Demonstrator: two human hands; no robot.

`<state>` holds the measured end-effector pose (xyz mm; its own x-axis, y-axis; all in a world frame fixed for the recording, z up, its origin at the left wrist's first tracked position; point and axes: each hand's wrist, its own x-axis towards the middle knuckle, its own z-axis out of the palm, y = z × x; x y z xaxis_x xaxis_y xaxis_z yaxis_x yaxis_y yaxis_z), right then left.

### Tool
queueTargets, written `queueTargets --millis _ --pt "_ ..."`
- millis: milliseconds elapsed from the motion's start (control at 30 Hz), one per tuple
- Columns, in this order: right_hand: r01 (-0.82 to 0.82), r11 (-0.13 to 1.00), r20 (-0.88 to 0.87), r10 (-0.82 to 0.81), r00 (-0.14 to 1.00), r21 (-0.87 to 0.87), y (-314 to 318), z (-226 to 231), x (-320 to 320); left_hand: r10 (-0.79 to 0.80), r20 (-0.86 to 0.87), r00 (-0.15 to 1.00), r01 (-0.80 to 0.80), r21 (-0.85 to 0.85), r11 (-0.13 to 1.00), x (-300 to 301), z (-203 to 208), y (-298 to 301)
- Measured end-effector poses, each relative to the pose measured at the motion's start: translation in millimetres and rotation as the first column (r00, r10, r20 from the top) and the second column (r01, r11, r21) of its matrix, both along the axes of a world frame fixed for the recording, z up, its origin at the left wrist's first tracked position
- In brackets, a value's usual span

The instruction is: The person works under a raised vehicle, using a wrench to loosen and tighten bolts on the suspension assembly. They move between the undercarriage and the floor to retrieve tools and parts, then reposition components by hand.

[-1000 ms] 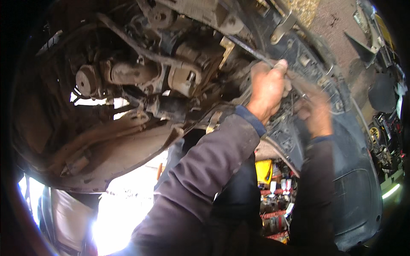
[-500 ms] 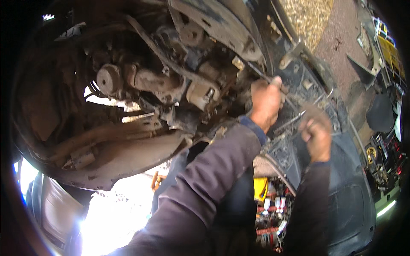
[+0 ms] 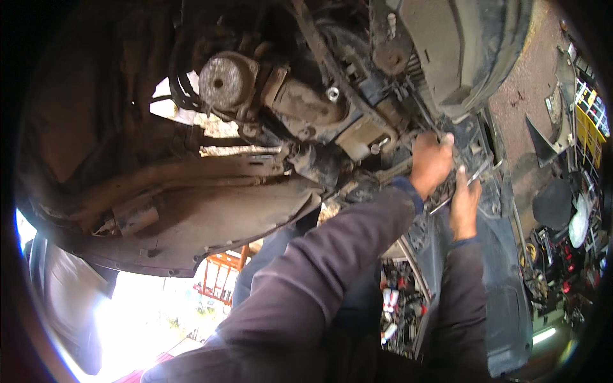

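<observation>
My left hand (image 3: 432, 165) is closed at the front underside of a vehicle, its thumb at the top. A thin dark rod or cable (image 3: 421, 110) runs down into its grip. Just below and to the right, my right hand (image 3: 465, 203) wraps round a slim shiny metal rod (image 3: 477, 173), thumb laid along it. The rod slants across dark plastic panelling (image 3: 495, 239), one end below the left hand. What kind of tool or part it is, I cannot make out. The palm sides of both hands are hidden.
Left of my hands are a dusty round mount (image 3: 228, 81), a metal housing (image 3: 306, 102) and a brown wheel-arch liner (image 3: 172, 236). A curved black panel (image 3: 472, 51) hangs above. Beyond on the floor lie a dark triangular piece (image 3: 541, 142) and a yellow crate (image 3: 587, 131).
My view has shifted, so the vehicle parts sit further right and lower. My right hand has come up closer beneath the left, with the shiny rod now plainly visible in it.
</observation>
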<state>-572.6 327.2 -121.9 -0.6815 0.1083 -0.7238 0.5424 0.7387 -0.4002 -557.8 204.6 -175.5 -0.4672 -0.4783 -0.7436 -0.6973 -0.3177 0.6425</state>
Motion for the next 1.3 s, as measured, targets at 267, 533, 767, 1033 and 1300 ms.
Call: queueTargets --millis 267,533,767,1033,1300 --pt "0.411 0.911 0.285 -0.406 0.868 0.046 2 8 -9 0.257 0.106 0.961 -0.277 0.448 0.850 -5 4 -2" --pt "-0.731 0.456 -0.375 0.881 0.289 0.508 1 24 -10 0.361 0.107 0.926 -0.352 0.590 0.727 -1 -1 -2" --pt "-0.877 0.410 -0.452 0.850 0.269 0.249 4 30 -32 0.222 0.010 0.975 -0.171 0.676 0.717 4 2 -25" --pt "-0.720 0.628 -0.604 0.707 0.368 0.296 8 -4 -6 0.018 -0.216 0.976 0.127 0.636 0.762 39 32 0" --pt "-0.636 0.741 -0.706 0.567 0.424 0.214 10 -19 -5 0.178 -0.227 0.958 -0.007 0.598 0.802 28 51 44"
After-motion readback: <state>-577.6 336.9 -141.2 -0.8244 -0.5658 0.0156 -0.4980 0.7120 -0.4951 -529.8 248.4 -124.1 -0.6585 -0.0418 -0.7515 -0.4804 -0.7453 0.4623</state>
